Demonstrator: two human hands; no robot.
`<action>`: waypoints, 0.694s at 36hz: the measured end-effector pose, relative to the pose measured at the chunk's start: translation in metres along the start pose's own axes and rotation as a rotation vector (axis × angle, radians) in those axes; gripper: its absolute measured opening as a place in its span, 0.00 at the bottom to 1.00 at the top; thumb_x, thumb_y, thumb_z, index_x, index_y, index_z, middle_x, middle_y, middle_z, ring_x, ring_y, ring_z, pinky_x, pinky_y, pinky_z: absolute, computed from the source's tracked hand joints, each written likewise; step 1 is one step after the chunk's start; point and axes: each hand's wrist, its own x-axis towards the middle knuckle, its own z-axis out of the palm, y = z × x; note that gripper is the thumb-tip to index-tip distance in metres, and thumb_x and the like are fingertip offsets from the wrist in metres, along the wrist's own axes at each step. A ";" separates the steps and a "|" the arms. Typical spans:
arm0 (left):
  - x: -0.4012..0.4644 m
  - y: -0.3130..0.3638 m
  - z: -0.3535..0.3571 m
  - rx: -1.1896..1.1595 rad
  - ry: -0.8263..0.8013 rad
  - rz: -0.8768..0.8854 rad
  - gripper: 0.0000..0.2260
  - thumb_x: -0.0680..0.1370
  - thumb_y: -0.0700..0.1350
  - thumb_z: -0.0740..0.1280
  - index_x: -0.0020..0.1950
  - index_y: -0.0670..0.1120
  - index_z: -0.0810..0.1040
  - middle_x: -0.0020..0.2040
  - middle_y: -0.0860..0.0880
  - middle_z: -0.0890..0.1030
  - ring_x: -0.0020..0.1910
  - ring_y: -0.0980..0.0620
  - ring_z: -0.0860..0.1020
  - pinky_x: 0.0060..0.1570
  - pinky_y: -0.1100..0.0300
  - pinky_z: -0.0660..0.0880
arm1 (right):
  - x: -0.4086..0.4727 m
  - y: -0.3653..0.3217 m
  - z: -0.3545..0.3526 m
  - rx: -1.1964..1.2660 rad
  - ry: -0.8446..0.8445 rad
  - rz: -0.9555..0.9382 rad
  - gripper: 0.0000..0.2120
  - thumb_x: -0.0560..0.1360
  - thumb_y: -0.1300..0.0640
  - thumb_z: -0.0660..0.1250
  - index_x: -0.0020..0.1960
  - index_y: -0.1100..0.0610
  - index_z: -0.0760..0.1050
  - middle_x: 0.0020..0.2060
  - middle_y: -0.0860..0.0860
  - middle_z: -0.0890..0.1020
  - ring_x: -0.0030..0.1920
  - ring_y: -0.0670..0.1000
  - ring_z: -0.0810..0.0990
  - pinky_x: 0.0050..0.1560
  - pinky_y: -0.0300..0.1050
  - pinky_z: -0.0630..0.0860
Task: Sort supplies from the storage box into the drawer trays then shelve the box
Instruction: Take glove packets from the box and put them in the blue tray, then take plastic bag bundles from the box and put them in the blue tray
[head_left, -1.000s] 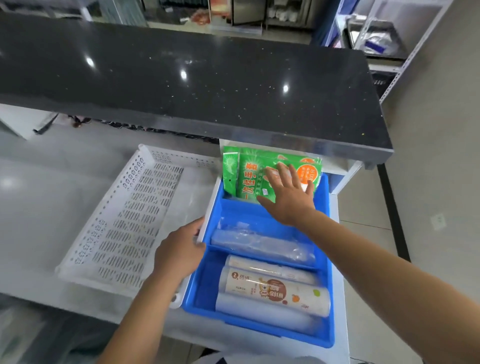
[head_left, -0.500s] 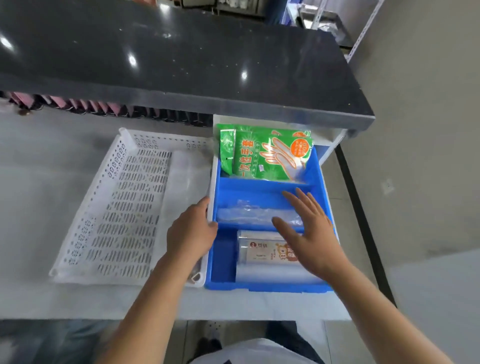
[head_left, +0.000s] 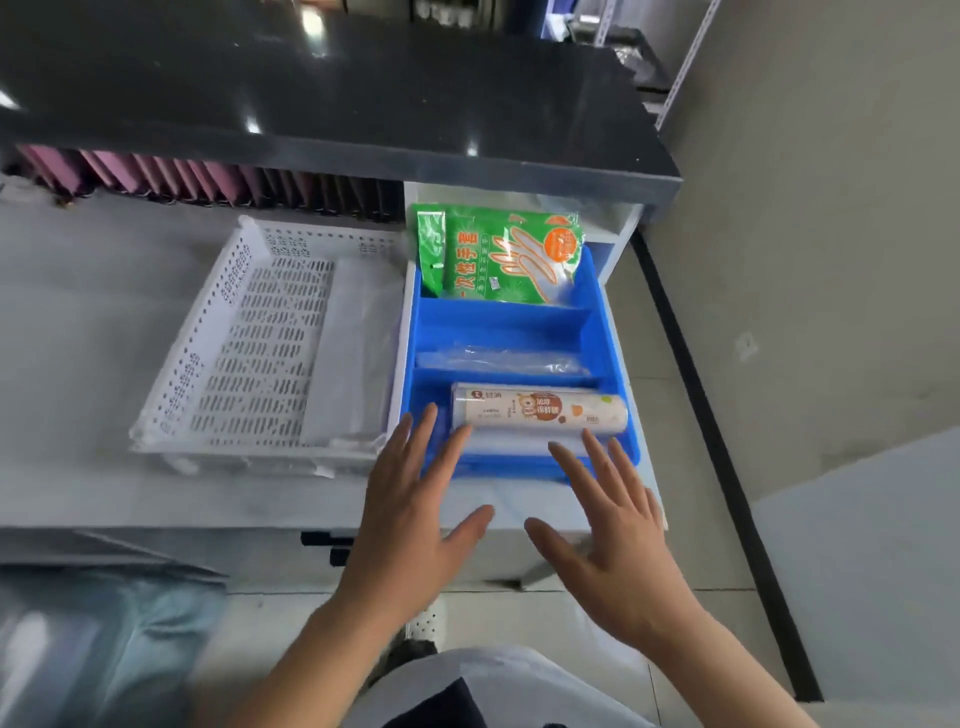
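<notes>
My left hand (head_left: 410, 512): flat and released, fingers spread, grasping nothing; its fingertips lie over the near left corner of the blue tray.
My right hand (head_left: 608, 525): also flat and released, fingers spread, nothing in it; its fingertips lie over the tray's near right rim.
Blue divided tray (head_left: 592, 332): sits in the open white drawer (head_left: 621, 228) under the black countertop (head_left: 337, 93), split into three compartments from front to back.
Green glove packet (head_left: 501, 254): leans tilted in the far compartment.
Clear plastic bags (head_left: 501, 358): lie flat in the middle compartment.
Cling film roll (head_left: 537, 410): lies on its side in the near compartment, just beyond my fingertips; whether I touch it I cannot tell.
White perforated storage box (head_left: 260, 338): rests on the white surface just left of the tray, side by side with it, apart from both my hands.
</notes>
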 end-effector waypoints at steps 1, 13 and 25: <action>-0.014 0.005 0.004 0.013 -0.009 -0.025 0.37 0.76 0.60 0.69 0.80 0.59 0.56 0.82 0.56 0.47 0.80 0.55 0.43 0.76 0.52 0.49 | -0.006 0.002 0.005 0.000 -0.020 -0.019 0.35 0.75 0.30 0.55 0.78 0.35 0.47 0.78 0.38 0.41 0.78 0.45 0.34 0.76 0.50 0.39; -0.216 0.050 0.020 0.178 -0.127 -0.477 0.36 0.73 0.72 0.56 0.76 0.71 0.42 0.78 0.65 0.39 0.79 0.58 0.36 0.76 0.57 0.41 | -0.133 0.041 0.086 0.138 -0.358 -0.149 0.34 0.75 0.32 0.57 0.77 0.35 0.51 0.80 0.42 0.49 0.79 0.47 0.42 0.78 0.51 0.46; -0.399 0.054 -0.023 0.038 -0.103 -0.964 0.38 0.76 0.63 0.67 0.79 0.63 0.50 0.82 0.55 0.45 0.80 0.52 0.43 0.78 0.49 0.50 | -0.211 -0.019 0.126 0.150 -0.667 -0.365 0.32 0.76 0.34 0.59 0.78 0.38 0.55 0.79 0.43 0.54 0.79 0.46 0.47 0.78 0.53 0.50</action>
